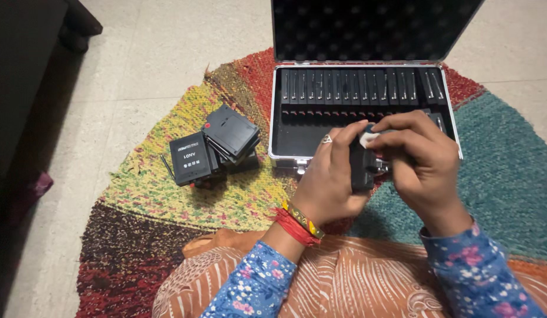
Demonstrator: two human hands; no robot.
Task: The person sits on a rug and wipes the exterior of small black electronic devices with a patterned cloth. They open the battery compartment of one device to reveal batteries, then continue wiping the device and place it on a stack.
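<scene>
Both hands hold one black battery block [363, 168] above the rug's [167, 176] middle, just before the open case [362, 112]. The left hand [329, 182] has its fingers curled tight around the block. The right hand [420, 168] has its fingers [397, 138] closed on it, pinching a small white piece [368, 139].

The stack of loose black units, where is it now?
In the head view, the stack of black units lies on the rug, left of the open case and the left hand.
</scene>
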